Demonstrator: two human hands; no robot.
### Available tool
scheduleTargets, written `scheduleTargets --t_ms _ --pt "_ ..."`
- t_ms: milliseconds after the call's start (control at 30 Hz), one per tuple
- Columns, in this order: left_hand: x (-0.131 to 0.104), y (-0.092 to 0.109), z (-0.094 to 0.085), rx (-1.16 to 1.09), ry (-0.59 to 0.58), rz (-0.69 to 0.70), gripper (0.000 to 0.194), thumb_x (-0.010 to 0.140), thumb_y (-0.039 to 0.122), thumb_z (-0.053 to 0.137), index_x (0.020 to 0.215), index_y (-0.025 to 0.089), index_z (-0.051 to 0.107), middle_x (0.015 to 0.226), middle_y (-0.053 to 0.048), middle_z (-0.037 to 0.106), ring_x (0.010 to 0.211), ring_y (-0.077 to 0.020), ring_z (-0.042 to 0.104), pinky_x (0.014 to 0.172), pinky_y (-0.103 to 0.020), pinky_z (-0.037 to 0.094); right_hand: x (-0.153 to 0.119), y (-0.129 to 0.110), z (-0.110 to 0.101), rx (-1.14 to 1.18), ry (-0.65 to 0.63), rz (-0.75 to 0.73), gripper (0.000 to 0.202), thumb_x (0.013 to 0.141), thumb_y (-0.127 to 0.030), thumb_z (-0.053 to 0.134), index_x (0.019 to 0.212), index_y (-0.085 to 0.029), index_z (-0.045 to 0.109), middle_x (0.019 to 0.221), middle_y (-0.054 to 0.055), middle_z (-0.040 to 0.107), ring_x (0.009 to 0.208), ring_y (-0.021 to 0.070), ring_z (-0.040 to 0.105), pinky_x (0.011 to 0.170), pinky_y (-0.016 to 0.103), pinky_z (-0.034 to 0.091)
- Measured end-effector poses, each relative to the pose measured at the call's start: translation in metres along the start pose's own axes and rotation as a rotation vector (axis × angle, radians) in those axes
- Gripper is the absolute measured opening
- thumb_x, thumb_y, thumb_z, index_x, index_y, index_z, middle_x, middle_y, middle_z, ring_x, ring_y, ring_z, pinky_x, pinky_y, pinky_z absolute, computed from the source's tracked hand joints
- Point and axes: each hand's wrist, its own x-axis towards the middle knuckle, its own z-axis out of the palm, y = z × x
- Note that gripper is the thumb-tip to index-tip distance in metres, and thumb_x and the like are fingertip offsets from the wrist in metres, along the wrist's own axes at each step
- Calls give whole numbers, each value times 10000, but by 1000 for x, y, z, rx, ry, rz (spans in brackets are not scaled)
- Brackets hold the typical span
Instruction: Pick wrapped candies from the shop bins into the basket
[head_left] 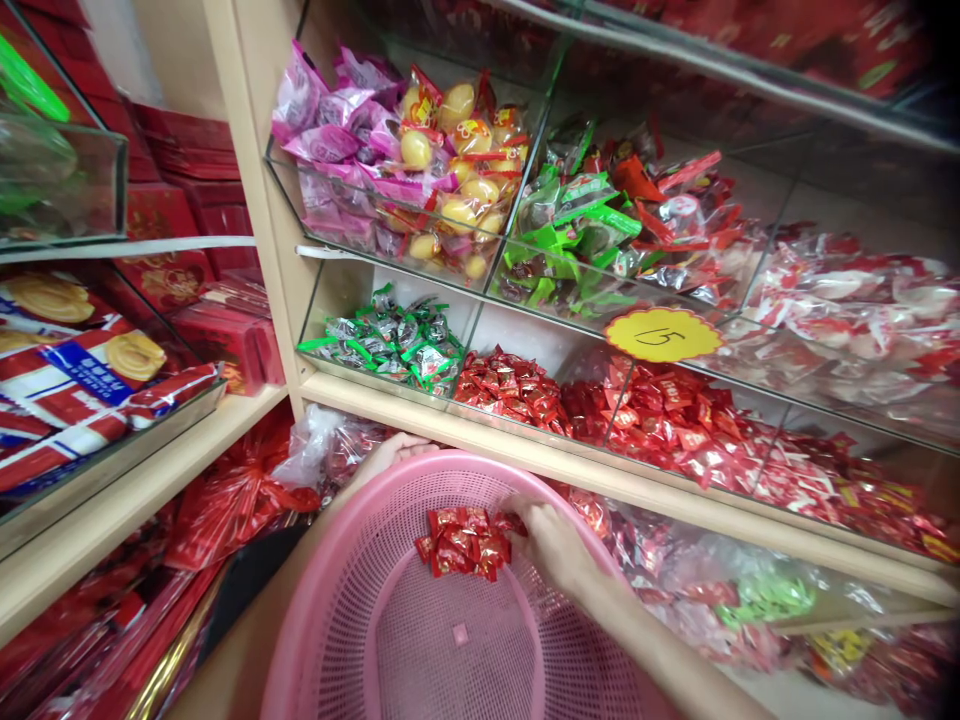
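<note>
A pink plastic basket (457,467) with mesh sides is tilted toward me below the shelves. My left hand (391,455) is at its far rim, fingers bent along the outer edge, partly hidden by the rim. Inside the basket is a small heap of red-wrapped candies (465,543). My right hand (553,540) reaches in over the right side, its fingers curled closed at the heap's right edge with red candy wrappers at the fingertips.
Ahead, clear bins hold red candies (514,390), green-wrapped candies (401,340), purple packets (326,140) and yellow sweets (457,205). A yellow price tag (664,334) reads 15. Packaged biscuits (97,370) sit on the left shelf. Bagged goods (750,590) lie beneath the wooden ledge (637,475).
</note>
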Motion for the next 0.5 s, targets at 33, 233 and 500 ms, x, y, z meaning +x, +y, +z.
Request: scheduleTargets --t_ms 33,233,500 --pt "0 0 0 -6 -1 0 360 849 392 499 966 61 580 889 -63 591 814 -145 579 737 -300 492 -2 0 0 -22 -10 2 348 789 -141 522 1130 -207 536 1041 83 631 964 207 574 824 315 437" --pt "3 -2 0 -27 4 -11 343 854 381 494 960 66 579 881 -60 592 799 -132 579 729 -295 492 -5 -13 -10 -142 -79 2 348 811 -87 428 1124 -186 544 1121 111 597 967 222 578 819 347 458" --pt "11 4 -5 -37 47 -3 419 858 438 465 1025 69 569 901 -73 593 805 -142 583 730 -303 497 3 -16 -2 -5 -59 -46 367 780 -54 417 1090 -202 545 1084 87 584 979 189 554 846 308 446"
